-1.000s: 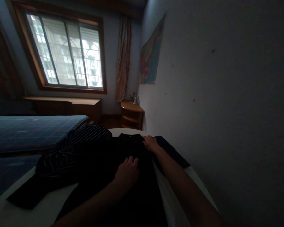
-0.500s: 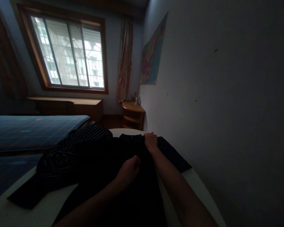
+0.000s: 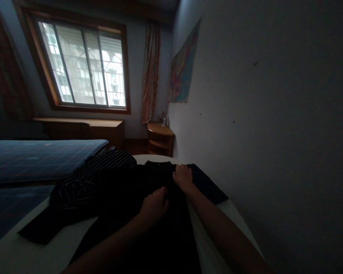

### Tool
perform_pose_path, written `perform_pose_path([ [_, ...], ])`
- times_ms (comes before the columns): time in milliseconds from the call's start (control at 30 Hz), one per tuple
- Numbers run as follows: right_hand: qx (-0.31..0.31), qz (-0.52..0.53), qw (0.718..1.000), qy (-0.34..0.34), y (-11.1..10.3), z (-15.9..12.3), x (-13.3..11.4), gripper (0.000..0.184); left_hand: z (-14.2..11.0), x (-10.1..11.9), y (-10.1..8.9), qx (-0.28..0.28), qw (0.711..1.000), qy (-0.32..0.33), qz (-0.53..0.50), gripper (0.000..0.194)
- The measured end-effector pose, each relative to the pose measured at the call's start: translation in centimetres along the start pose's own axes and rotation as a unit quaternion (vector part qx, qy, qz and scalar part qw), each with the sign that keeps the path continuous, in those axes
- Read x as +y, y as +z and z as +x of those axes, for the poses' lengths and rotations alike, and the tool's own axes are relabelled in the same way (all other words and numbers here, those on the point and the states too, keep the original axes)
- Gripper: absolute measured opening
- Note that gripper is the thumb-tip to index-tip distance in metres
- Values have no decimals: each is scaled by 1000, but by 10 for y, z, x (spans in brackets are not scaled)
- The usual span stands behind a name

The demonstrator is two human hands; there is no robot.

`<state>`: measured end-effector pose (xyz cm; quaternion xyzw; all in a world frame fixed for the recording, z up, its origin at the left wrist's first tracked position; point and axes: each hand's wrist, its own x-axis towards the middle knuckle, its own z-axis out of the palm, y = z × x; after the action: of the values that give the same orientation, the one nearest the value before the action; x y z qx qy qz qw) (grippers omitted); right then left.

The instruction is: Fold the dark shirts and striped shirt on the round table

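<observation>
A black T-shirt [image 3: 125,205] lies spread out with its collar [image 3: 159,164] at the far side and its sleeves out to left and right. My left hand [image 3: 155,205] is over the chest, fingers curled closed on the dark cloth. Farther off, at the right shoulder by the collar, my right hand [image 3: 183,177] has its fingers bent over the fabric. In this dim light, the cloth between the fingers of either hand is hard to make out. The right sleeve [image 3: 210,186] runs out beyond my right hand.
Under the shirt is a pale round table [image 3: 231,220]. A dark striped garment [image 3: 111,160] is bunched at its left side. Beyond are a bed with a blue checked mattress [image 3: 45,156], a corner shelf [image 3: 161,131] and a wall at right [image 3: 274,133].
My right hand has drawn slightly nearer at the shoulder. The left sleeve's end has shifted a little to the right and away, and the right sleeve's tip slightly inward. My left hand has barely moved.
</observation>
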<state>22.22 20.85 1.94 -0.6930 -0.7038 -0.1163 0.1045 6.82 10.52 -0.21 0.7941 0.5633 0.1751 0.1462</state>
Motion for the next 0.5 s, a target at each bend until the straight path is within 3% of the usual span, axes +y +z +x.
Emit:
perform_pose_path([
  [200,-50,-13,998,-41,-17,-52,13,29,-7,-4,5,-12,997,73,10,26],
  [400,-117,9,993,-12,-28,-95,20,41,2,-14,10,6,995,94,-43,22],
  [500,-159,48,986,-7,-25,-109,19,37,-1,-15,12,20,993,103,-56,22],
])
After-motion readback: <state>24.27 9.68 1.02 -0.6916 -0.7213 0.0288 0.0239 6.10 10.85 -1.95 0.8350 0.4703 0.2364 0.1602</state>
